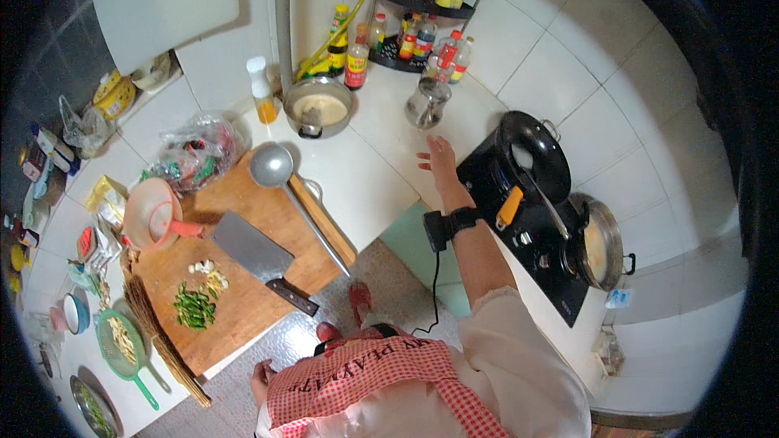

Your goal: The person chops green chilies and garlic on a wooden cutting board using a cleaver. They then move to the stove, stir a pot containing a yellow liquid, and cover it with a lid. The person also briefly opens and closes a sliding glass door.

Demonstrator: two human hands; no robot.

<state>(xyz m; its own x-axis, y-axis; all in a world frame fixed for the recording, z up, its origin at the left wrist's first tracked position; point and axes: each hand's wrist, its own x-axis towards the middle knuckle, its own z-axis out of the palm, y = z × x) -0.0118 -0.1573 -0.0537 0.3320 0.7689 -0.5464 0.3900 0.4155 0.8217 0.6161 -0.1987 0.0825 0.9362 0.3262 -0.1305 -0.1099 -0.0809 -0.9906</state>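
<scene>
My right hand (439,161) reaches out over the white counter, fingers apart and empty. Just beyond its fingertips stands a shiny jar (428,103), apart from the hand. My left hand (261,377) hangs low beside the red checked apron (365,374), partly hidden, so its grip is unclear. To the right of my forearm, a black wok (544,158) with a metal ladle (551,210) in it sits on the black gas hob (541,249). A steel pot (602,255) of pale liquid stands on the hob's nearer burner.
On the wooden cutting board (243,328) lie a cleaver (255,249), chopped green peppers (195,307), garlic (201,266) and a long ladle (272,165). A steel pan (317,106) and sauce bottles (357,58) stand at the back. A green strainer (122,340) is at left.
</scene>
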